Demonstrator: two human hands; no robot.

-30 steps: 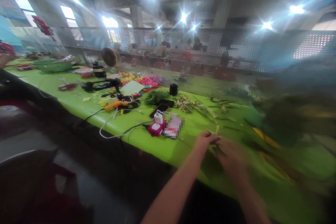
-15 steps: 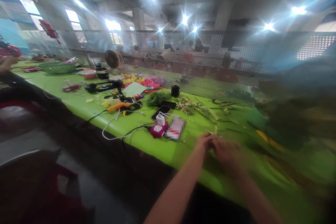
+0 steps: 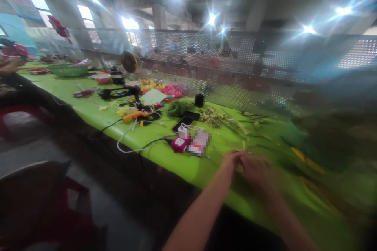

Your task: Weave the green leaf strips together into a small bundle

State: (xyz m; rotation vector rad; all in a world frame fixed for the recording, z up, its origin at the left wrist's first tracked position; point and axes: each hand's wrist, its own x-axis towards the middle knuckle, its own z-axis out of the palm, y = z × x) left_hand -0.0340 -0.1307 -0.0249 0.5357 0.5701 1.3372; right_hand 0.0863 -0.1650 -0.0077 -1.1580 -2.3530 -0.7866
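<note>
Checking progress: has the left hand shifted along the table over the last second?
No, not noticeably: the left hand remains just right of the pink charger, fingertips meeting the right hand.

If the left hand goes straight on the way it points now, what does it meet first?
Probably the loose green stems on the table beyond the left hand; the right hand lies close beside that line. Blur leaves depth unclear.

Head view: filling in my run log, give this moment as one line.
hands: left hand and right hand close together over green table | held: too blurred to tell | nearby: pink charger, plant stems
</note>
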